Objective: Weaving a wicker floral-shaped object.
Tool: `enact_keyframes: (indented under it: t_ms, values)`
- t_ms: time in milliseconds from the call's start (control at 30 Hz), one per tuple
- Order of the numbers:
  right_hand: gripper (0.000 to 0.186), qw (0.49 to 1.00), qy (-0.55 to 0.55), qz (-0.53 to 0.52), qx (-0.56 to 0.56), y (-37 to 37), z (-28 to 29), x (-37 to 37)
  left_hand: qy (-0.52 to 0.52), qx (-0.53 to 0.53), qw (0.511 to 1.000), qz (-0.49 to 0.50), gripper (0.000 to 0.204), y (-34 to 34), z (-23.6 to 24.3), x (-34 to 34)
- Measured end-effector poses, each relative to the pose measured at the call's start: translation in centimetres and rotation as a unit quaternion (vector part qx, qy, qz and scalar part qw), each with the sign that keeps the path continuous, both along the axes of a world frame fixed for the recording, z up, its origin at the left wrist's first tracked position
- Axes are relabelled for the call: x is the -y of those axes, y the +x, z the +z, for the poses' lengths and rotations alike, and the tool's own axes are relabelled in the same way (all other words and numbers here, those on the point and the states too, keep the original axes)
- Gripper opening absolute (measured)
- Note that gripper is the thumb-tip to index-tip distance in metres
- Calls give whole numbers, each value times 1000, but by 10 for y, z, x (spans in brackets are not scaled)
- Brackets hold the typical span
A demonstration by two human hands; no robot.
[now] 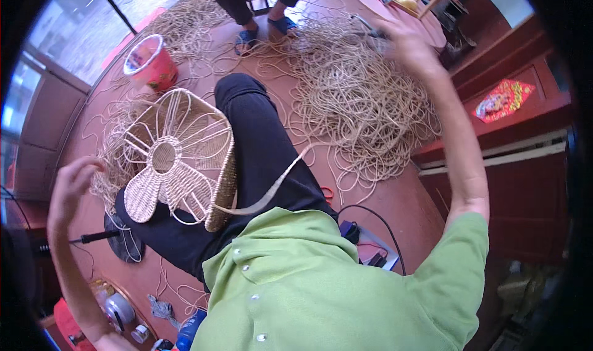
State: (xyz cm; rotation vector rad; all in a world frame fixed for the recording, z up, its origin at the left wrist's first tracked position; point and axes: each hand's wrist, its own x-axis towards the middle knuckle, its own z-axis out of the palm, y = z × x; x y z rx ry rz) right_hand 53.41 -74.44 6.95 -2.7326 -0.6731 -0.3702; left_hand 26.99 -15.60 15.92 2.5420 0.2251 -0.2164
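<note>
A woven straw-coloured basket (223, 178) rests tilted on my lap, its open side showing a round woven centre (165, 157) with spokes and filled petal shapes. From its lower edge a loose pale strand (267, 196) curves out to the right across my thigh. My left hand (75, 181) is raised to the left of the basket, apart from it, fingers curved and spread with nothing visible in them. Stretched far to the right is my right hand (411, 47), above a cord heap (361, 95). Its fingers are blurred, and a slim dark object (369, 27) shows beside them.
Ahead, a person's legs and blue slippers (284, 25) are next to more cord. A red bucket (154, 67) stands at the far left. A round table (426, 24) holds a phone at the far right. Red-handled scissors (327, 195) lie beside my thigh.
</note>
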Motion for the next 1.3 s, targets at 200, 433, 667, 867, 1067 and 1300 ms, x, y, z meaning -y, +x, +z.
enact_keyframes:
  t_ms: [200,433,667,867,1067,1300]
  values:
    - [32,749,160,385,-514,-222,-10,-232,-18,66,977,-201,17,-15,-48,142]
    - [28,892,231,374,-104,-258,-84,-228,-560,-13,828,0,37,-98,-57,58]
    - [24,872,48,459,-163,-270,-96,-235,-794,320,511,79,26,-142,-105,80]
    - [29,857,8,428,-287,-268,-90,-265,-558,327,633,425,18,-175,-183,104]
    - [42,741,29,315,-592,-274,-89,-306,-469,194,778,370,29,-196,-153,115]
    - [38,810,-61,417,-408,-276,-98,-310,-681,131,624,360,36,-130,-224,133]
